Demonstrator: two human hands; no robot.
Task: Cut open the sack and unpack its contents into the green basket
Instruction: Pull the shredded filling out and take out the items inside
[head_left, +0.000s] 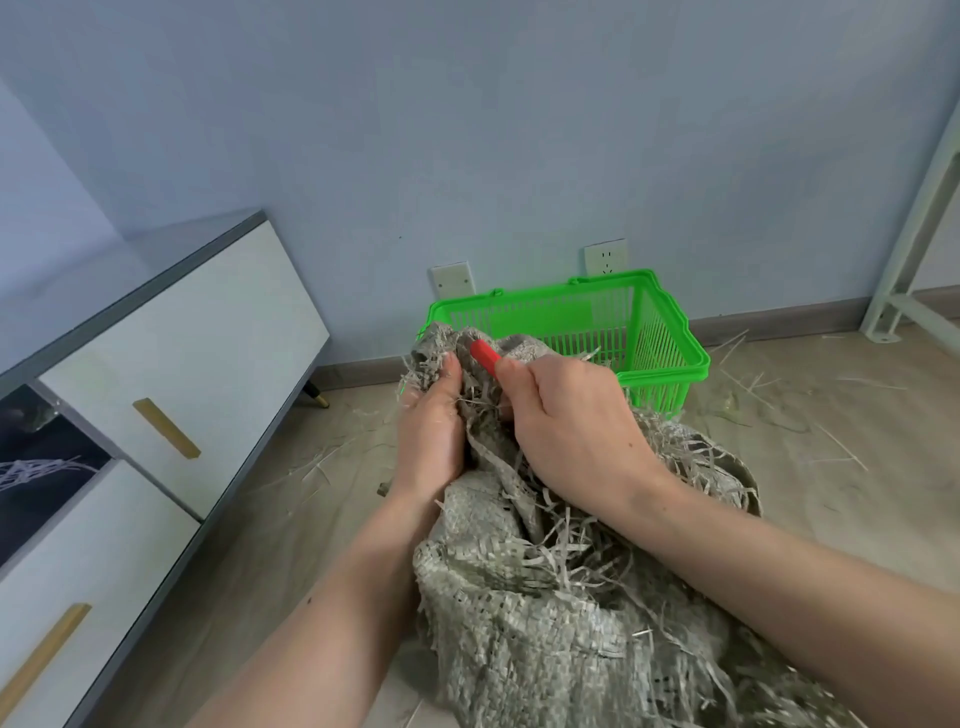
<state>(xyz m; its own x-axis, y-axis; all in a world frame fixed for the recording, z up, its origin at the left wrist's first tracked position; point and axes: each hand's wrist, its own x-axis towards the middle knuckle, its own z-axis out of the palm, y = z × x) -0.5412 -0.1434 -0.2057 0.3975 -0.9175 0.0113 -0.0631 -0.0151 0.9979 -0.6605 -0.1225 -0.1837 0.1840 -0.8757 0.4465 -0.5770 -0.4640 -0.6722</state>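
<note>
Frayed grey woven plastic sack (545, 597) bunched on floor just in front of green slatted plastic basket (649, 332) by wall, left hand (431, 415) gripping its raised top, right hand (566, 421) gripping red-handled cutter (484, 356) against it.

The raised sack (519, 597) blocks the green basket's (670, 358) near side; the cabinet (171, 332) walls the left; bare floor (857, 467) lies right.

Red cutter (485, 357) blade hidden
</note>
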